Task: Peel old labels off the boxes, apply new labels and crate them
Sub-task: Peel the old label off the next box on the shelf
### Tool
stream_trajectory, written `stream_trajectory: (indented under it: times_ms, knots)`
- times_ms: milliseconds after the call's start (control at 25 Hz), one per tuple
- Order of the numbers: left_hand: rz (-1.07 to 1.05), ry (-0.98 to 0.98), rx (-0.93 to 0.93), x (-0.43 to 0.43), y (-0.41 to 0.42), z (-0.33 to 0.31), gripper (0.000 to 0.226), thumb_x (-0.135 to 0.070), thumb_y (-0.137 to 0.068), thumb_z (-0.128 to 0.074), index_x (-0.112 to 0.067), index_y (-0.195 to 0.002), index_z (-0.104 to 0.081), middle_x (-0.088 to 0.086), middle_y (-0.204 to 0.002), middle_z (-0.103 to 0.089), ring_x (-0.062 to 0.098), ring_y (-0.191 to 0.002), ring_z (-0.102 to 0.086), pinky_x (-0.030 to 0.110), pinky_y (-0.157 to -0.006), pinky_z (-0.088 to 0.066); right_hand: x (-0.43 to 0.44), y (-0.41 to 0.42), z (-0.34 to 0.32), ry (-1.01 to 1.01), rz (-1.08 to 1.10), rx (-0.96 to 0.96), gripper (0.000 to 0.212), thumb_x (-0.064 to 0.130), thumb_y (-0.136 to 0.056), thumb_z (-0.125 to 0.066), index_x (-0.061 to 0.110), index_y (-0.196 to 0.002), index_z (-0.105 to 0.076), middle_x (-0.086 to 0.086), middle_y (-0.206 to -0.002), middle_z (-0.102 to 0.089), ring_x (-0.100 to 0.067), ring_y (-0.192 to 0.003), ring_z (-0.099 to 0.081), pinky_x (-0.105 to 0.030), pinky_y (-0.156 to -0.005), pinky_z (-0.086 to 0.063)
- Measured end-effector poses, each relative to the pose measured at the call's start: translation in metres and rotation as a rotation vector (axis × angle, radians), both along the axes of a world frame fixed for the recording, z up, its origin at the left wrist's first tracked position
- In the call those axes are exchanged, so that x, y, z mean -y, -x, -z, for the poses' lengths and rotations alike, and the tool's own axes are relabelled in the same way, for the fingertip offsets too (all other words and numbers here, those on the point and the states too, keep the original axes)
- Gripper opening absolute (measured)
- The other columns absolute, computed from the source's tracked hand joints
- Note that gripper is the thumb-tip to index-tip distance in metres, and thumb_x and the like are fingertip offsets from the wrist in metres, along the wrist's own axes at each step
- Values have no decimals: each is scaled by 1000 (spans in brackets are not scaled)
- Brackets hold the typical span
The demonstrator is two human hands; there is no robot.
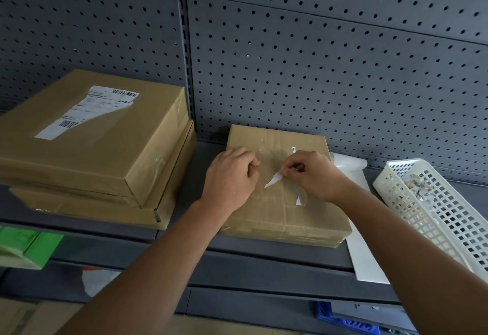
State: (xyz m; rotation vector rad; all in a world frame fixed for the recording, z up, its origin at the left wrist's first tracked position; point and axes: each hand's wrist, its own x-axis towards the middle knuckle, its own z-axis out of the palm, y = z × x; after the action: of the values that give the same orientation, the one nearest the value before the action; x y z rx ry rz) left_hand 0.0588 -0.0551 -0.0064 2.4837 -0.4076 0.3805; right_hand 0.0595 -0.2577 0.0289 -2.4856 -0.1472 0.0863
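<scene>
A flat brown cardboard box [274, 210] lies on the grey shelf in front of me. My right hand [314, 173] pinches a white strip of old label [273, 180] that is partly lifted off the box top. Small white label scraps [298, 200] still stick nearby. My left hand [232, 173] rests on the box's left part with its fingers curled, holding nothing I can see. At the left, two larger brown boxes are stacked; the top box [100, 149] carries a torn white shipping label [87, 110].
A white plastic basket [443, 218] with torn label bits stands at the right. A white sheet [361, 250] lies under the box's right side. Grey pegboard [317, 57] backs the shelf. Green boxes [29, 247] and a blue crate [346, 321] sit below.
</scene>
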Motion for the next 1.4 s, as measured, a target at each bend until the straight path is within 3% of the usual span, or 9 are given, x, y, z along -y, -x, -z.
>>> stream_trajectory:
  times_ms: [120,320,520,760,960,1040,1200,1280,1400]
  knots:
    - [5,5,12,0,0,0,16,-13,-91,-58,-21,-98,-70,-12,-110,-68,9,-101,-60,28,-93,-47,2,3,2,-91,49,8,13,18,-93,-63,24,-87,-73,14,-88,-68,1,-83,-61,-14,-74,-46]
    - [3,-5,16,-1,-1,2,16,-13,-91,-58,-21,-98,-70,-12,-109,-68,9,-101,-60,25,-92,-44,-7,-1,3,31,19,15,17,13,-96,-57,18,-92,-74,9,-94,-67,-4,-87,-60,-6,-68,-43]
    - [5,2,15,1,0,1,16,-13,-91,-58,-21,-97,-70,-12,-109,-68,8,-101,-60,25,-94,-44,0,1,0,-42,35,-31,17,14,-95,-58,20,-90,-73,14,-88,-67,-2,-86,-60,-15,-73,-43]
    - [8,7,31,0,-2,2,15,-12,-90,-59,-20,-97,-70,-11,-107,-69,8,-100,-60,28,-93,-47,-5,2,7,-17,32,69,18,10,-96,-57,16,-95,-74,11,-96,-65,-1,-89,-58,-5,-75,-39]
    - [12,0,35,0,-2,4,14,-13,-90,-59,-19,-96,-71,-11,-106,-69,9,-100,-61,28,-93,-47,-8,1,6,38,13,55,21,9,-96,-54,16,-93,-73,11,-94,-64,2,-83,-55,0,-68,-38]
    - [11,-1,33,0,-1,4,14,-13,-90,-59,-20,-96,-71,-11,-106,-69,8,-100,-60,28,-93,-47,-6,1,4,27,13,7,20,10,-96,-54,17,-92,-73,12,-92,-65,1,-83,-56,-4,-68,-39]
    - [10,4,31,0,-1,3,16,-13,-91,-58,-20,-98,-71,-11,-108,-68,9,-101,-60,28,-94,-47,0,3,5,-194,113,-8,19,12,-96,-58,21,-89,-74,9,-90,-70,-8,-86,-62,-21,-79,-49]
    - [9,1,28,0,0,3,16,-14,-91,-57,-20,-98,-70,-11,-109,-68,8,-101,-60,28,-94,-46,-5,3,8,-116,91,23,18,13,-97,-57,20,-92,-73,12,-93,-68,-4,-89,-61,-14,-80,-46]
    - [5,-9,24,0,-1,3,16,-14,-91,-57,-20,-98,-70,-12,-109,-68,8,-101,-59,27,-93,-46,-10,0,6,31,22,27,20,11,-97,-54,17,-93,-73,13,-93,-64,1,-85,-57,-2,-70,-39]
